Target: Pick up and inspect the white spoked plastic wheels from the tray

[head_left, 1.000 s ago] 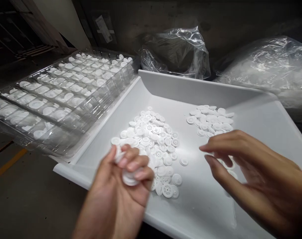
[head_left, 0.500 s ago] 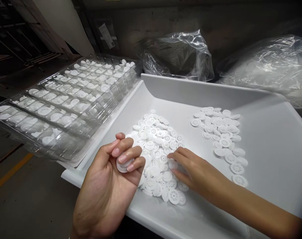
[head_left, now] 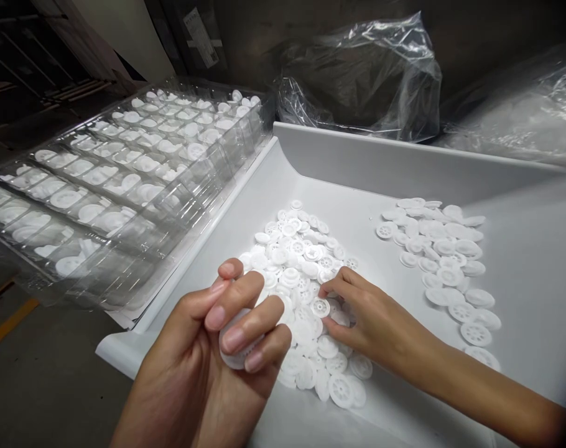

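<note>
My left hand, palm up at the lower centre, has its fingers curled round a white plastic disc. Over the larger pile of white discs, my right hand pinches a small spoked white wheel between thumb and fingers. Both hands are above a light grey tray. To the right in the tray lies a smaller group of white discs. Some of the larger pile is hidden behind the hands.
Clear plastic compartment trays filled with white parts stand at the left. Behind the grey tray's raised back edge lies a clear plastic bag, with another clear bag at the back right. A yellow floor line shows at lower left.
My right fingers have closed on a small wheel, now lifted facing the camera. The view has shifted closer, and my left hand still holds its disc.
</note>
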{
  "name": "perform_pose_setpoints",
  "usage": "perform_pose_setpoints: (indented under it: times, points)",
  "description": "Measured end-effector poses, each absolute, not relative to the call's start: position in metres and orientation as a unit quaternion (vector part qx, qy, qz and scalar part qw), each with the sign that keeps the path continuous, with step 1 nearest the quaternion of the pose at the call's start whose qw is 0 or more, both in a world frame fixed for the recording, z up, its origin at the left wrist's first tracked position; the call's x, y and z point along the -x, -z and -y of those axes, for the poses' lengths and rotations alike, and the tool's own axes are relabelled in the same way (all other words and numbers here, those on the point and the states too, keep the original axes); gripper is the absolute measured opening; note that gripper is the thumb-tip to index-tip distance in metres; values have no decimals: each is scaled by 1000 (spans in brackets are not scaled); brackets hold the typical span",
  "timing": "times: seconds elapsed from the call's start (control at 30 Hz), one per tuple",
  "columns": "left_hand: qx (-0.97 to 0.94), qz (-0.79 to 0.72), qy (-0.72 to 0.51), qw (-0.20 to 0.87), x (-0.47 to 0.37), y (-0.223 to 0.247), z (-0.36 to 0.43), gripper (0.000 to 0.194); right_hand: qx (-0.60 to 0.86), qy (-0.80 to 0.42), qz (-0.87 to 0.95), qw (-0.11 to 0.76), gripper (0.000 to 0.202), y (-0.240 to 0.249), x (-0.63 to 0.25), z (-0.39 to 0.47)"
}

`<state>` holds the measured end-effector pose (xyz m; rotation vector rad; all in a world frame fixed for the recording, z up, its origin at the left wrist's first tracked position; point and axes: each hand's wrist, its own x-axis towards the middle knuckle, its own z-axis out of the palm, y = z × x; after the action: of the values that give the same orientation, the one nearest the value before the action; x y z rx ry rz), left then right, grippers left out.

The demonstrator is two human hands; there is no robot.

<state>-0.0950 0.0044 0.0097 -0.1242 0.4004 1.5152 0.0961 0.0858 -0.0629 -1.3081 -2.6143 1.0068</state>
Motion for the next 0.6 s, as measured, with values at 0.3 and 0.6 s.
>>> perform_pose_setpoints:
  times: [0.3,0.6]
  points:
    - [74,-155,-642,747,107,1,-3,12,442,-378,813,14,22,53,-103,-87]
    - [115,-254,-635,721,112,3,1,11,472,-437,765,24,20,42,-108,-90]
